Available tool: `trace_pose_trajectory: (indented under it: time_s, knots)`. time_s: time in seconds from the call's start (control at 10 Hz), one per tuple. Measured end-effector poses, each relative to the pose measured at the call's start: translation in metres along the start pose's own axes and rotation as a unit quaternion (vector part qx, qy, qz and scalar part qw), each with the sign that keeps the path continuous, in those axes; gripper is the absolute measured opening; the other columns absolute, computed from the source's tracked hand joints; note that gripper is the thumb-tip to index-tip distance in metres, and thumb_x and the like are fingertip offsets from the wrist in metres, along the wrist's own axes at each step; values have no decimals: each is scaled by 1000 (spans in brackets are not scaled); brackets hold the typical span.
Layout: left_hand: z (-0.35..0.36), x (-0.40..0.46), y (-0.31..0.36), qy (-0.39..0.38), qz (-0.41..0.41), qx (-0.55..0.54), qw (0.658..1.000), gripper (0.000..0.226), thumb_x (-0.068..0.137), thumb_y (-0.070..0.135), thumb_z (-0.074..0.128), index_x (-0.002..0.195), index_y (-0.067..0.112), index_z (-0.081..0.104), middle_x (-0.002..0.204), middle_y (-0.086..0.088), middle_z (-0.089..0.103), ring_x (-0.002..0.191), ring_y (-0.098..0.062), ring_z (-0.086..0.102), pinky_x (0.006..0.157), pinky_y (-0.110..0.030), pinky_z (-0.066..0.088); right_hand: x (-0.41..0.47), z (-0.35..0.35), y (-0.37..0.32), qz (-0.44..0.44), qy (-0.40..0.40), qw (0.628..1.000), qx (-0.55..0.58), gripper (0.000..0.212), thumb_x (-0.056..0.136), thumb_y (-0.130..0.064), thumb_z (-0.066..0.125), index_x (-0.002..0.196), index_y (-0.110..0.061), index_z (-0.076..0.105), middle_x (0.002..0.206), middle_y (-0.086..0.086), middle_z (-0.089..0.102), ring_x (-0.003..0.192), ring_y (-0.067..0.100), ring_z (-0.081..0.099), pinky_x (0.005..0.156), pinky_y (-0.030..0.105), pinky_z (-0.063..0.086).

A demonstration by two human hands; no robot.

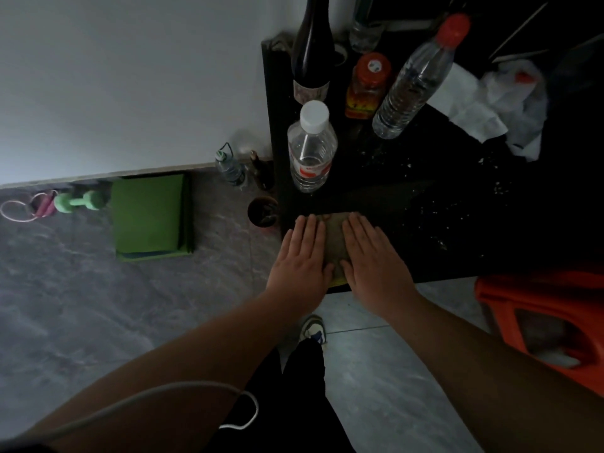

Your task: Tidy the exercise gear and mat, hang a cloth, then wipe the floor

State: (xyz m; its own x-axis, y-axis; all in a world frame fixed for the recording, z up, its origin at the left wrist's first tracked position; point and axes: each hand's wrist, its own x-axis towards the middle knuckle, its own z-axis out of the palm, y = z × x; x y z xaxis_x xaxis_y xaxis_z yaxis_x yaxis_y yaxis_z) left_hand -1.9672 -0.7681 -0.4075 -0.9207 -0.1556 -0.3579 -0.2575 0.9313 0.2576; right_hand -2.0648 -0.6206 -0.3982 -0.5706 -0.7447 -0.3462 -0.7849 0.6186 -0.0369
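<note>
A folded greyish-green cloth (335,238) lies on the near left corner of a black table (425,223). My left hand (302,256) and my right hand (372,259) both press flat on it with straight fingers, one on each side. On the floor by the wall sit a folded green mat (150,215), a light green dumbbell (78,201) and a pink-handled skipping rope (29,207).
The table holds a dark wine bottle (310,50), two clear plastic bottles (312,148) (415,80), an orange-lidded jar (367,85) and crumpled white tissue (490,103). An orange plastic stool (549,322) stands at right. Small bottles (230,168) and a round pot (263,211) sit on the floor beside the table.
</note>
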Motion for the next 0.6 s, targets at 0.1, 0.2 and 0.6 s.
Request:
trace_pose_trajectory:
  time_s: [0.1, 0.2, 0.6]
  knots:
    - [-3, 2, 0, -2, 0, 35, 999, 71, 101, 49, 16, 155, 8, -7, 164, -13, -10, 150, -28, -17, 122, -49, -6, -4, 2, 0, 10, 1, 1000, 14, 71, 101, -43, 28, 155, -3, 6, 164, 17, 5, 152, 28, 5, 122, 47, 17]
    - [-7, -1, -10, -14, 3, 62, 998, 71, 101, 53, 15, 156, 13, -6, 164, -8, -10, 150, -24, -17, 121, -51, -7, -3, -3, -11, 24, -2, 999, 33, 71, 101, -43, 28, 156, -5, 4, 164, 17, 2, 152, 28, 2, 122, 48, 16]
    - [-85, -52, -18, -38, 6, 22, 999, 73, 99, 50, 34, 157, 25, -3, 166, -3, -2, 151, -24, -10, 121, -44, -2, -26, -76, -36, -22, 8, 998, 66, 74, 94, -35, 47, 156, -14, 11, 164, 10, 14, 152, 29, 4, 122, 48, 16]
